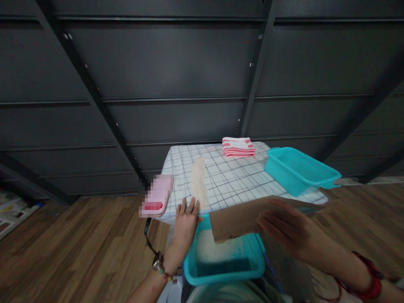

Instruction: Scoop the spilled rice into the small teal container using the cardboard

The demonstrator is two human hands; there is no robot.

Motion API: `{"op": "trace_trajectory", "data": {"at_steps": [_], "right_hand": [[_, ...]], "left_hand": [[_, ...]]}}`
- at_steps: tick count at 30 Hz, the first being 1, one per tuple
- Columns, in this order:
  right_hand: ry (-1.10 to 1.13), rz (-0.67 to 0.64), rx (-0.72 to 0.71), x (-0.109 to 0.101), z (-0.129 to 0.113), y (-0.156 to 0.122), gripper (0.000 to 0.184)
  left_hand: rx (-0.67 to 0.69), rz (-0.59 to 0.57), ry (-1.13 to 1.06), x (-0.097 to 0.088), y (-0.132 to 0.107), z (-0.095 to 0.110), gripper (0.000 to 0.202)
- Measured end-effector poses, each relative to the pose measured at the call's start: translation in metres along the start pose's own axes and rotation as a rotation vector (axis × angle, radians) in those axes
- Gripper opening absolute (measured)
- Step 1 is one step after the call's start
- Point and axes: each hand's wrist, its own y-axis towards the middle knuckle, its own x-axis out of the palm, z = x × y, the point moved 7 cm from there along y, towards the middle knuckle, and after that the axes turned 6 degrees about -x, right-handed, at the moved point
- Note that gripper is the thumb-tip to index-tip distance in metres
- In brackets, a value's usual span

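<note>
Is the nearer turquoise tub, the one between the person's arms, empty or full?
Neither: it is partly filled. Pale grains lie over the bottom of the turquoise tub, below its rim.

Grains (198,179) on tablecloth (232,179), towel (238,148) rightward; tub (224,280) in front

Dk grey panelled wall (176,59) fills the bkgd, w/ thin horiz. rails (173,100) & heavier slanting beams (257,67). Wood-look plank flr (107,235) below, L & R. Cloth-covered table (235,183), white w/ dk grid, stands nr wall. Light's dim o/all.
</note>
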Motion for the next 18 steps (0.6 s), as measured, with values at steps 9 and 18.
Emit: {"op": "trace_trajectory", "data": {"at_steps": [9,18], "right_hand": [[0.008,-0.036,0.017,-0.004,-0.002,-0.003,0.027],[0.083,-0.002,0.072,0.011,0.017,-0.008,0.025]], "left_hand": [[0.011,-0.002,0.01,0.003,0.0,-0.001,0.047],[0.011,0.025,0.016,-0.002,-0.001,0.001,0.046]]}}
